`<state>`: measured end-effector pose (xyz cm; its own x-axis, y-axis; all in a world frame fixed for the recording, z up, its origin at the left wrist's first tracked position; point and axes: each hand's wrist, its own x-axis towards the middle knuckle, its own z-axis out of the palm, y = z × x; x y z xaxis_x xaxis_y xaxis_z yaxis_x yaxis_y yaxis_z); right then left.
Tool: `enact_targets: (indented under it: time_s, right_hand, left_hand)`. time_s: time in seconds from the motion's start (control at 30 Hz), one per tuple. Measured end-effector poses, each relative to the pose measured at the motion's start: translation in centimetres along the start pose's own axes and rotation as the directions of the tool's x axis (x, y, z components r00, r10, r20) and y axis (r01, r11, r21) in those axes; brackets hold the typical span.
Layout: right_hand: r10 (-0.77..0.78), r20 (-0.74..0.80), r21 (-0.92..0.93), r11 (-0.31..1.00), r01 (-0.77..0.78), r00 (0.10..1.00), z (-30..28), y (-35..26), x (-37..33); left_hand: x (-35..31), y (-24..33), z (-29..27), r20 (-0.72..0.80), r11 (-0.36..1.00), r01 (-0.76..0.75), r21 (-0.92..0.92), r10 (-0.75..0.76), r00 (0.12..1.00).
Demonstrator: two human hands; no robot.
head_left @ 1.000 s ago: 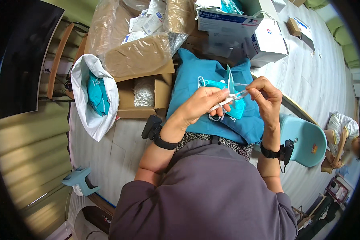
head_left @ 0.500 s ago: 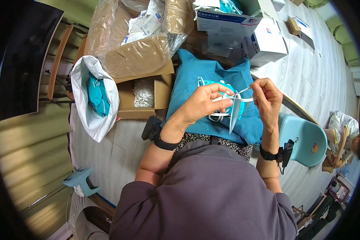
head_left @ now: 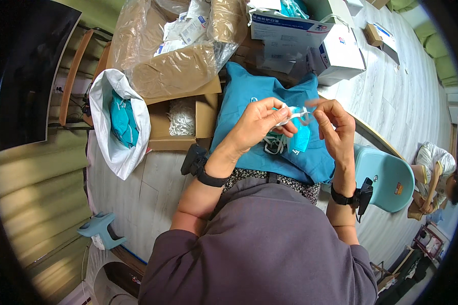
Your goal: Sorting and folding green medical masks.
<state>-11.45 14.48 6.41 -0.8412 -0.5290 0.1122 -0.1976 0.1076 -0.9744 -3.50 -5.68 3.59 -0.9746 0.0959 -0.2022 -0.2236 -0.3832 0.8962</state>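
Observation:
Over a blue cloth (head_left: 239,96) spread on my lap, my left hand (head_left: 258,123) pinches a white elastic strap (head_left: 289,120). A teal face mask (head_left: 300,139) hangs beneath the strap, between my hands. My right hand (head_left: 337,124) is just right of the strap's loop, fingers bent and the index fingertip smeared by motion; whether it touches the loop I cannot make out. More white straps (head_left: 274,144) and teal material lie on the cloth below my left hand, partly covered by it.
At left stands a white bag (head_left: 141,129) of teal masks, beside a cardboard box (head_left: 205,117) with white straps. Farther back are a plastic-lined carton (head_left: 175,71) of small packets and white boxes (head_left: 341,53). A light-blue stool (head_left: 387,178) stands right; another person (head_left: 435,170) is beyond it.
The mask has turned from edge-on so its teal face shows. My left hand has moved slightly right and closed more on the strap; my right fingers have shifted and blurred.

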Motion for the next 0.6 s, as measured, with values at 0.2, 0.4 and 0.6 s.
enact_targets:
  time_s: [0.2, 0.4, 0.6]
  right_hand:
    - [-0.018, -0.012, 0.019, 1.0, 0.019, 1.0, 0.3, -0.5, -0.3]
    - [-0.18, 0.06, 0.025, 0.984, 0.179, 0.982, 1.3, -0.9, -0.7]
    - [-0.262, -0.012, -0.152, 0.954, 0.257, 0.965, 1.3, -0.3, -0.3]
  left_hand:
    - [0.0, 1.3, 0.5, 0.023, 0.993, 0.116, -0.021, -0.115, 0.993]
    - [0.3, 0.7, 0.7, 0.051, 0.973, 0.191, -0.129, -0.185, 0.981]
    - [0.2, 0.6, 1.0, 0.021, 0.978, 0.128, -0.165, -0.127, 0.992]
